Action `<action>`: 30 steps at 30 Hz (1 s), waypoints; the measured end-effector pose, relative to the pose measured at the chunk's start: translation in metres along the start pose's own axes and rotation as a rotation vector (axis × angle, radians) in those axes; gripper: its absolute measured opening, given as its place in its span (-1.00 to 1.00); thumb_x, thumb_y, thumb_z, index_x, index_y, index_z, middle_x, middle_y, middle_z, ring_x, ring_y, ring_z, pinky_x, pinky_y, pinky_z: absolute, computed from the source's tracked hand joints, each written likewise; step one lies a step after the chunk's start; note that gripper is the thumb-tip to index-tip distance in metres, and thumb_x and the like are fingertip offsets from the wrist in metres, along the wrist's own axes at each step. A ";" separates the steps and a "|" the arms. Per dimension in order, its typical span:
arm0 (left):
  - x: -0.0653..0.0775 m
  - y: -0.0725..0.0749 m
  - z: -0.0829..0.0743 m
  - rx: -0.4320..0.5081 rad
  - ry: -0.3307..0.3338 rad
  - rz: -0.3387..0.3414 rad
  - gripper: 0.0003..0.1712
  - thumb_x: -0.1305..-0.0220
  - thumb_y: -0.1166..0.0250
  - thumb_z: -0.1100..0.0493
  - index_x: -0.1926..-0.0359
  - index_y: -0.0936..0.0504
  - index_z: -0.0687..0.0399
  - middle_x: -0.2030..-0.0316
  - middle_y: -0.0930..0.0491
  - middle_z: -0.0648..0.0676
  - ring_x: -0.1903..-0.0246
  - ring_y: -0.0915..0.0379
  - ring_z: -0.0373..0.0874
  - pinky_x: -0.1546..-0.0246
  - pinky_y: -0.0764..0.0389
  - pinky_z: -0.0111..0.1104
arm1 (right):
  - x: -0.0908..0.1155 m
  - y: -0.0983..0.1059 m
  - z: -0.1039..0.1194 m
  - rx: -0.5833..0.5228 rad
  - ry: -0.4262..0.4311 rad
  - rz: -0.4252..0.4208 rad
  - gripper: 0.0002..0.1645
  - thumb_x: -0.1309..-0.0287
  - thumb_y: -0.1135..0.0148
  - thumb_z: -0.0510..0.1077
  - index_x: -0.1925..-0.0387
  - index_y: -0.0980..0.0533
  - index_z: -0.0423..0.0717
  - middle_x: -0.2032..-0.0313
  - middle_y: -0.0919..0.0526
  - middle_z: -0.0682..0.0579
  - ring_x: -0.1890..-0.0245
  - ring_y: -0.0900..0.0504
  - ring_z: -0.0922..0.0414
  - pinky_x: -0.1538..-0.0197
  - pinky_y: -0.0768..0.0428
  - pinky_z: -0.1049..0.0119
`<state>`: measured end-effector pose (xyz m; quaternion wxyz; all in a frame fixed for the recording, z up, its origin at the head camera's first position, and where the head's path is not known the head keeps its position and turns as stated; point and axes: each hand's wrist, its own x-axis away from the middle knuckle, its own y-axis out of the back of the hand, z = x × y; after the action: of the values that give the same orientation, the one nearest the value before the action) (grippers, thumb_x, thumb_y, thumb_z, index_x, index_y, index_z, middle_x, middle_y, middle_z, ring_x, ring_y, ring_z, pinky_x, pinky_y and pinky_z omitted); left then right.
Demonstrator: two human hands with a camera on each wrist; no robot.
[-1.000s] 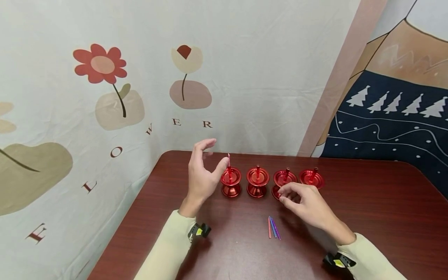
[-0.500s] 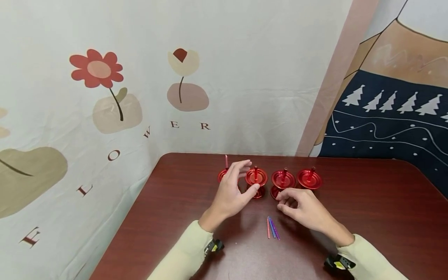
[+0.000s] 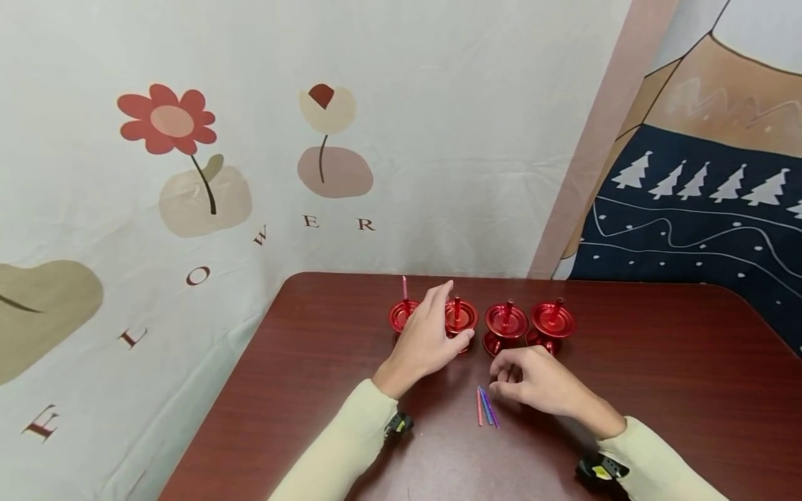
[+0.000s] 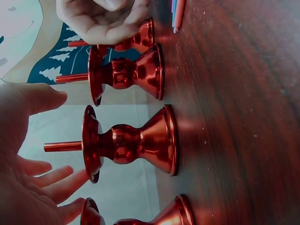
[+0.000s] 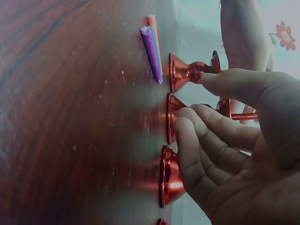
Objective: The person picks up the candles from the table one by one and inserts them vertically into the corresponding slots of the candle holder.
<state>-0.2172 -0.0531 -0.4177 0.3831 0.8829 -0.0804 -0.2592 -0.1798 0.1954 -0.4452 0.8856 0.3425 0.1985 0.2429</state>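
— What are the hands doing over there?

— The left hand hovers with its fingers spread and relaxed around the second candle holder from the left, gripping nothing that I can see. The right hand hangs just above the loose candles, fingers loosely curled and empty.

— Where do the holders stand?

— Four red metal ones in a row near the far edge of the table, toward its back left corner. The leftmost holder carries a thin pink candle standing upright. The third holder and the fourth holder show only their red centre posts.

— And the loose candles?

— Lying flat on the wood, nearer the front edge than the row: pink, blue and purple, side by side and touching.

— Any writing?

— On the wall cloth behind, spaced brown letters curve past the printed flowers and read F L O W E R. No brand shows on the holders.
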 end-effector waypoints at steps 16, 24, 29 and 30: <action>-0.008 -0.011 0.013 -0.131 0.023 0.007 0.00 -0.32 -0.61 -0.06 -0.58 -0.39 0.31 -0.36 -0.60 0.34 -0.35 -0.55 0.28 -0.40 -0.52 0.12 | 0.000 -0.010 0.006 0.032 -0.034 0.146 -0.66 -0.10 -0.73 -0.06 0.49 -0.61 0.17 0.62 -0.48 0.39 0.58 -0.42 0.43 0.50 -0.40 0.45; -0.007 -0.007 0.012 -0.132 0.044 0.027 -0.03 -0.33 -0.59 -0.08 -0.57 -0.42 0.29 -0.36 -0.63 0.29 -0.34 -0.56 0.27 -0.40 -0.53 0.09 | 0.000 -0.012 0.007 0.050 -0.080 0.162 -0.65 -0.12 -0.71 -0.05 0.53 -0.60 0.18 0.62 -0.47 0.39 0.59 -0.40 0.42 0.51 -0.36 0.44; -0.007 -0.007 0.011 -0.139 0.063 0.043 -0.05 -0.34 -0.59 -0.12 -0.56 -0.44 0.23 -0.37 -0.63 0.24 -0.35 -0.56 0.25 -0.39 -0.54 0.08 | 0.000 -0.010 0.008 0.054 -0.089 0.174 -0.66 -0.11 -0.70 -0.08 0.54 -0.61 0.17 0.63 -0.47 0.39 0.59 -0.40 0.42 0.51 -0.35 0.43; -0.007 -0.007 0.012 -0.142 0.067 0.046 -0.05 -0.34 -0.59 -0.13 -0.56 -0.45 0.22 -0.37 -0.63 0.24 -0.35 -0.56 0.25 -0.39 -0.54 0.08 | 0.000 -0.010 0.009 0.051 -0.091 0.178 -0.66 -0.11 -0.69 -0.09 0.54 -0.61 0.17 0.63 -0.47 0.39 0.59 -0.40 0.42 0.51 -0.35 0.43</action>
<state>-0.2294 -0.0533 -0.4269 0.4529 0.8597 -0.0692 -0.2259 -0.1726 0.1845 -0.4460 0.8595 0.3920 0.1332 0.2997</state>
